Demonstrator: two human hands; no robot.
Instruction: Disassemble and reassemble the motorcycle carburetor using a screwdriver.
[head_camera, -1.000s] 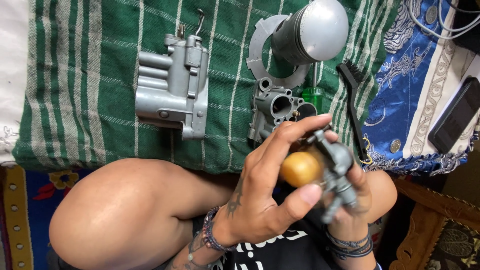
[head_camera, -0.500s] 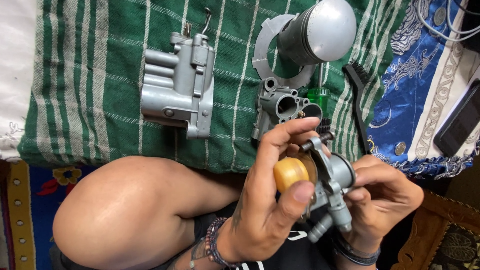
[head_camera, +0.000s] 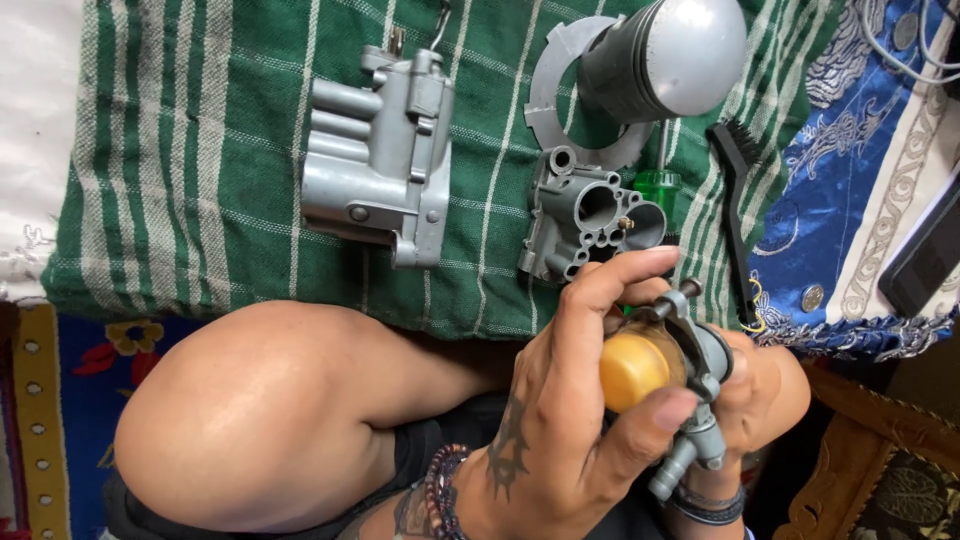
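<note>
Now | left hand fingers pinch amber round float on grey metal carburettor part | right hand behind, apparently gripping it

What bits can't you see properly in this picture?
- Right hand, head view: mostly hidden behind the grey metal part it holds.
- Green-handled tool: its shaft is hidden behind the open metal housing.
- Black device: cut off by the right edge.
- Yellow float: partly covered by the left hand.
</note>
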